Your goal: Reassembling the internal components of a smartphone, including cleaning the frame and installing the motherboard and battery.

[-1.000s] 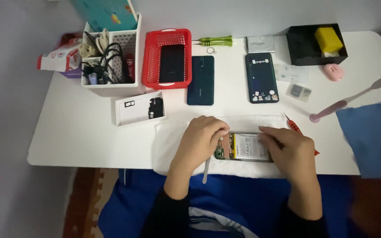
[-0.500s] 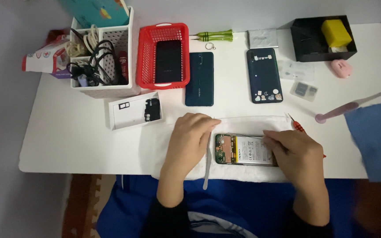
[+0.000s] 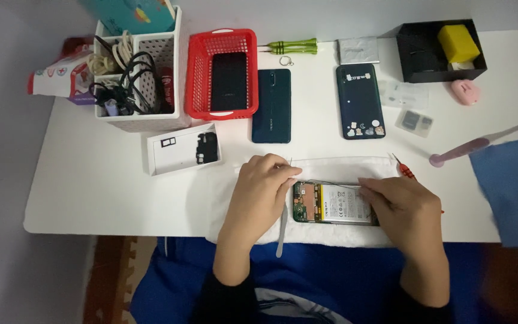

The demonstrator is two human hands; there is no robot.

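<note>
An opened phone [image 3: 331,204] lies on a white cloth [image 3: 343,168] at the table's front edge, its battery and green circuit board exposed. My left hand [image 3: 262,192] rests at the phone's left end and grips thin metal tweezers [image 3: 282,231] that trail back towards me. On the phone's right end sits my right hand [image 3: 404,210], fingers pressing it down. A red-handled screwdriver [image 3: 404,170] lies just beyond my right hand.
A red basket [image 3: 202,72] holds a dark phone. Two dark phone backs [image 3: 271,105] [image 3: 360,101] lie mid-table. A white bin of cables [image 3: 136,78] stands at the left, a small white tray [image 3: 178,149] before it, a black box [image 3: 436,51] with a yellow block at the back right.
The view has shifted slightly. Both hands have stayed on the opened phone with only small finger movements.
</note>
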